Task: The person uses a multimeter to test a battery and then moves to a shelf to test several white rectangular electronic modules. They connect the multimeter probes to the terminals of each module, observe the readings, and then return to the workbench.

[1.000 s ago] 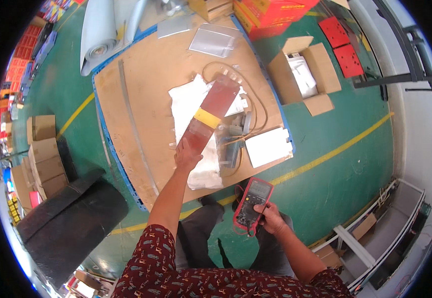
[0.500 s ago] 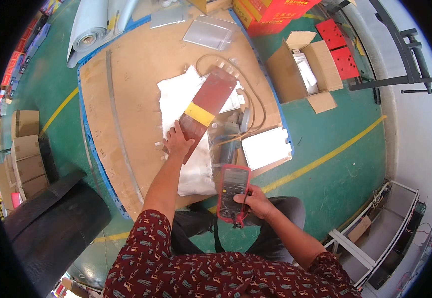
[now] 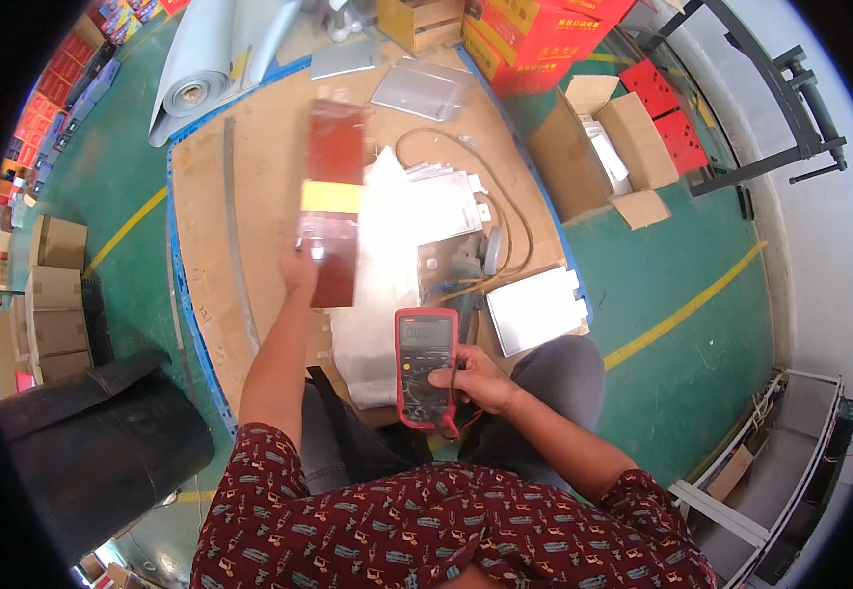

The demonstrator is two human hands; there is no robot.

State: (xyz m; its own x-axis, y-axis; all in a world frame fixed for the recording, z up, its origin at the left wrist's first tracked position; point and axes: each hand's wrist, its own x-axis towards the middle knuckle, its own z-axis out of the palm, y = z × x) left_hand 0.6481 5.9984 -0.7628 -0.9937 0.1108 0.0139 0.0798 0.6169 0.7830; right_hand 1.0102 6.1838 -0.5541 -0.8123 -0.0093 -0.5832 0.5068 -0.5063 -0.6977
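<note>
My left hand (image 3: 298,265) grips the lower left edge of a long red-brown block (image 3: 333,137) with a yellow band, which is slightly blurred; its fingers are partly hidden by it. My right hand (image 3: 476,378) holds a red-cased multimeter (image 3: 425,344), screen up, thumb on its face. Beneath and beside the block lie a white sheet (image 3: 377,353) and silver pouches (image 3: 446,206). To their right are a looped brown cable (image 3: 525,231), a grey tool (image 3: 461,260) and a white panel (image 3: 534,309), all on a cardboard-covered pallet (image 3: 201,187).
A grey roll (image 3: 196,69), clear plates (image 3: 417,88) and red boxes (image 3: 525,39) are at the back. An open carton (image 3: 642,137), red plates and a black metal frame (image 3: 760,98) stand right, a white rack (image 3: 780,461) lower right. Stacked cartons (image 3: 58,294) and a black roll (image 3: 112,461) are left.
My left hand has moved left with the block, which has turned from diagonal to upright in the picture. My right hand has brought the multimeter up and left.
</note>
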